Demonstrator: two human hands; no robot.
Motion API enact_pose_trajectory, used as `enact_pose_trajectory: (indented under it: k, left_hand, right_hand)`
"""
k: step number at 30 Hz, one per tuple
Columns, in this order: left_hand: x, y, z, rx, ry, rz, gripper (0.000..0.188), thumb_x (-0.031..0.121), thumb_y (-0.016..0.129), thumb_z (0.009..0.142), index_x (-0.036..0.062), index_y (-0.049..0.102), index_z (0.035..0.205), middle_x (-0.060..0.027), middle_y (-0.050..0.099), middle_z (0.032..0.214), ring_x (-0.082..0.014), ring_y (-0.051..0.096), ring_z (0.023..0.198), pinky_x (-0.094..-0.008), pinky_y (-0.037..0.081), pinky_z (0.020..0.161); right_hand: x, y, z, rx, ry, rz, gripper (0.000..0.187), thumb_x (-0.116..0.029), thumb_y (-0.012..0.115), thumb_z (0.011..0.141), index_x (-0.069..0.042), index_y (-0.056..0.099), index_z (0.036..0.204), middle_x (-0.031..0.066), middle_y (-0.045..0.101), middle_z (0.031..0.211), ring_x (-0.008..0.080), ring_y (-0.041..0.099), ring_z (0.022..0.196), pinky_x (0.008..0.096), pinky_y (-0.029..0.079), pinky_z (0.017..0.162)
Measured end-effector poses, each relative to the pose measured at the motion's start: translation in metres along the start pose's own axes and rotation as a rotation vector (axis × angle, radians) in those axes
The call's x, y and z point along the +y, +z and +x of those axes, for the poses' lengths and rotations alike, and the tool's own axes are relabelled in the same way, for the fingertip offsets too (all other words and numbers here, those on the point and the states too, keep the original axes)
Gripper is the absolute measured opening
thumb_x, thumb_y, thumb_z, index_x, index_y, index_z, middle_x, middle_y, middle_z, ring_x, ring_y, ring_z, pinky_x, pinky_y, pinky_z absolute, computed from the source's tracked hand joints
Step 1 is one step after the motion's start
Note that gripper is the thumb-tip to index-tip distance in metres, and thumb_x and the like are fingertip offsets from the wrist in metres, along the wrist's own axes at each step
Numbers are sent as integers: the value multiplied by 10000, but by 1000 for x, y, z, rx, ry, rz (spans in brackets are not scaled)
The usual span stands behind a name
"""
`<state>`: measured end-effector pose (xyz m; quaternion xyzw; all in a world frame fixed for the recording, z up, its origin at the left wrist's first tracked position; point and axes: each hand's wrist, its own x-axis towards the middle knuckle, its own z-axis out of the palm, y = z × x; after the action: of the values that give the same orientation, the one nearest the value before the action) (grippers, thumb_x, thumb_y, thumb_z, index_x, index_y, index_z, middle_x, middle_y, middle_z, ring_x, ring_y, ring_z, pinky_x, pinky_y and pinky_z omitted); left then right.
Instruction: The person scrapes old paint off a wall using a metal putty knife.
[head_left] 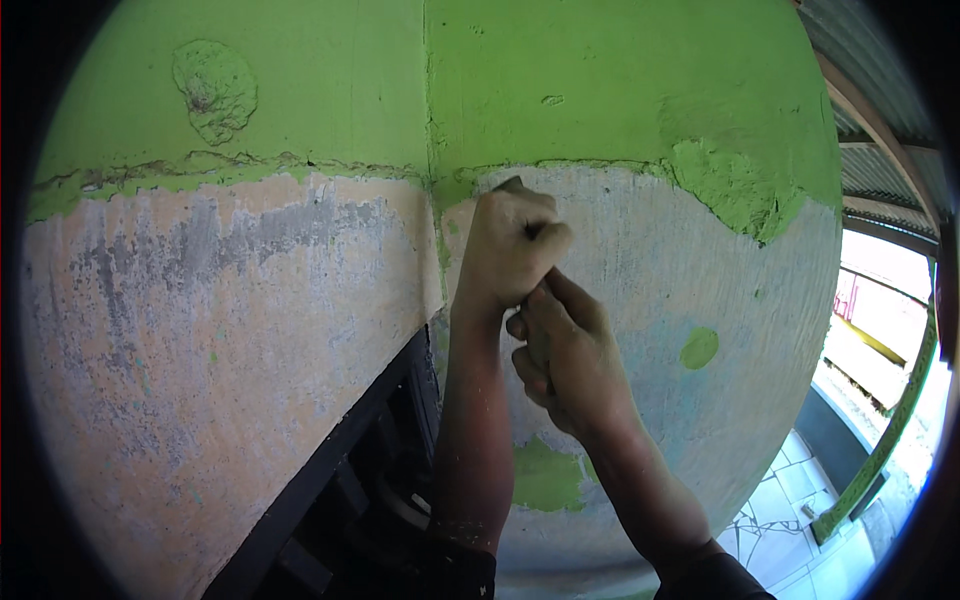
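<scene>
Left hand [515, 240]: curled, contents unclear | right hand [575, 360]: curled, nearer, contents unclear | advice: steady wrists, even pressure below the green paint [570, 110] seem best

Peeling wall [640, 250] blocking forward reach, dark frame [335, 465] below left, open air right of the right hand [572, 350]

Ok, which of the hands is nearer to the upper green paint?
Left. The left hand is just below the upper green paint; the right hand is lower, down and to the right.
</scene>
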<state>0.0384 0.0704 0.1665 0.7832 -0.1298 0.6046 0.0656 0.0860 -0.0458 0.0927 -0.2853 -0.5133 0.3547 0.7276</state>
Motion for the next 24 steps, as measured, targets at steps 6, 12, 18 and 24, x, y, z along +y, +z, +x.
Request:
enact_pose_trajectory:
  k: [6, 12, 18, 24]
  left_hand:
    - [-4, -16, 8, -32, 36, 69, 194, 68, 540, 579, -13, 412, 457, -98, 365, 440, -219, 319, 419, -334, 346, 563]
    - [-18, -23, -15, -49, 149, 149, 211, 69, 543, 567, 1, 381, 451, -91, 357, 439, -211, 324, 433, -342, 319, 531]
    - [-9, -27, -26, -55, 113, 113, 195, 44, 540, 564, -16, 381, 468, -98, 372, 457, -223, 341, 462, -351, 315, 527]
    - [-14, -28, -6, 53, 118, 107, 166, 27, 537, 558, -21, 402, 474, -87, 371, 449, -208, 338, 451, -346, 317, 531]
  right_hand:
    - [14, 6, 20, -9, -71, -88, 206, -205, 433, 963, -38, 502, 1062, 20, 487, 744, 35, 344, 404, 194, 251, 334]
    - [46, 7, 20, 2, -182, -143, 230, -200, 427, 968, -25, 495, 1101, 0, 469, 713, 24, 341, 404, 207, 257, 342]
    - [65, 14, 20, 28, -278, -122, 216, -161, 422, 962, -8, 515, 1082, -3, 468, 705, 23, 358, 456, 195, 286, 391]
    - [33, 11, 41, -30, -305, -322, 309, -84, 414, 931, 87, 498, 1174, 143, 548, 721, 167, 528, 660, 311, 438, 630]
